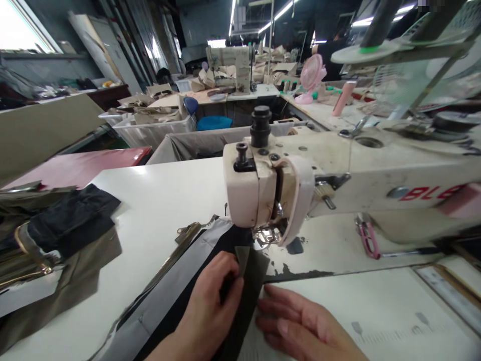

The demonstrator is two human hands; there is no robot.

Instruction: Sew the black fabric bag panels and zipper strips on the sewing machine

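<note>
Just in front of the sewing machine's presser foot (267, 235), my left hand (210, 296) pinches a folded corner of olive fabric (255, 265) between thumb and fingers. Beneath that hand runs a long black and grey fabric panel (176, 286), with a brass-toothed zipper (180, 245) along its left edge. The panel's far end reaches under the machine head (244, 190). On the right, my right hand (300, 321) rests with extended fingers at the olive fabric's edge, apparently holding nothing. The needle tip cannot be made out.
Zippered olive and black pieces (67, 230) lie stacked at the left of the white table (143, 200). Pink-handled thread snips (368, 238) lie under the machine arm. Behind are a plastic bin (150, 133), a blue stool (214, 122) and a pink fan (311, 75).
</note>
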